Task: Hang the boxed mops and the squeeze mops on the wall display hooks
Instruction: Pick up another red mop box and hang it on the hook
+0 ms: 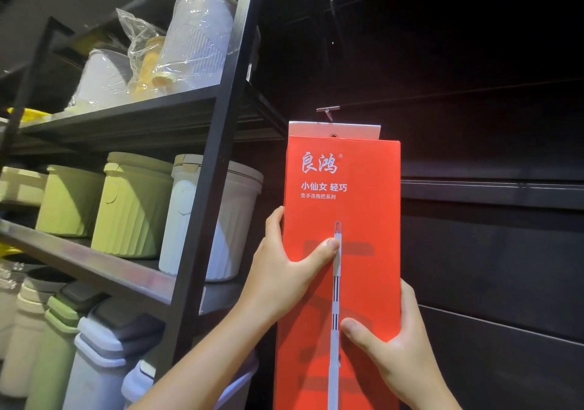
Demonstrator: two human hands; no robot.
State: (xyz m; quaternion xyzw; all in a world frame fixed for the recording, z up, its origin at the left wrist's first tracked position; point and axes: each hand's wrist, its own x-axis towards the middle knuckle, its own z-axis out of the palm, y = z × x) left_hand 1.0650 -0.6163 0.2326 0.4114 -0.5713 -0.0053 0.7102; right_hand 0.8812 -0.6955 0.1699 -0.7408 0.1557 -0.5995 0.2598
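Box (pixel 343 220) gripped by both ur hands, left hand (pixel 284 280), right hand (pixel 395 356); lift till tab hole (pixel 333 135) meets hook (pixel 327 112), then lower.

Bare forearms, seemingly no sleeves; ringless hands (pixel 284 270).

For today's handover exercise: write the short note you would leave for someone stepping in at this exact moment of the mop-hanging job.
Left hand: grips the left edge of the red mop box, thumb on its front.
Right hand: grips the right edge lower down, thumb on front.
The box is upright against the dark wall, its white hang tab just below the wall hook; the hole is apparently not on it yet.
Done: box raised to the hook.
Left: seat the tab, let go. No other mops are in view.
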